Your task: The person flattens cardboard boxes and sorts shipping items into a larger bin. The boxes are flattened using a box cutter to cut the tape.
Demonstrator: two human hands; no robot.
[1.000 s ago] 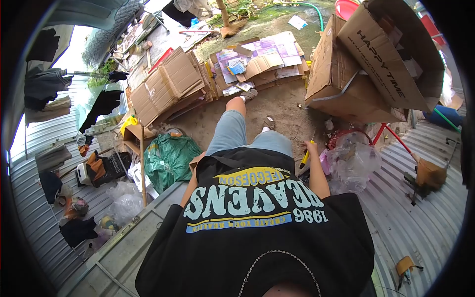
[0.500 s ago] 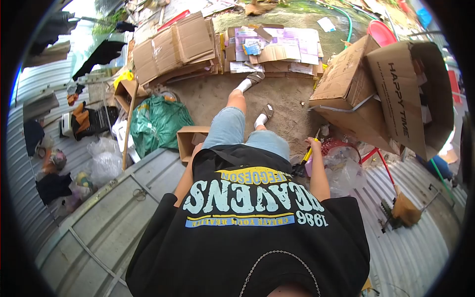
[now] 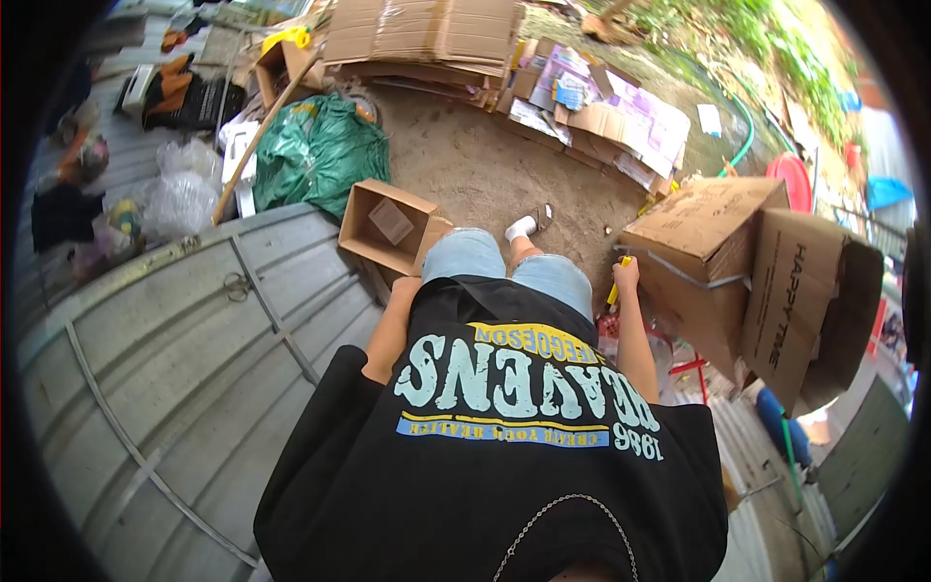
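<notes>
My right hand [image 3: 626,275] is closed around a slim yellow box cutter [image 3: 613,294], held low beside my right thigh. Close by on that side stands a large closed cardboard box [image 3: 679,229] with a grey strap. My left hand [image 3: 405,288] hangs by my left hip, its fingers mostly hidden. Just beyond it sits a small open cardboard box [image 3: 385,254] with a pale label inside.
Flattened cardboard [image 3: 417,34] is stacked ahead, beside a pile of printed carton sheets [image 3: 621,112]. A green sack [image 3: 315,155] and a wooden pole [image 3: 267,136] are at left. An open "HAPPY TIME" box [image 3: 790,291] stands at right. Metal sheeting [image 3: 213,388] lies left of me.
My view has swung to the right and I have stepped forward, so the small open box now shows more fully. The box cutter stays in my right hand.
</notes>
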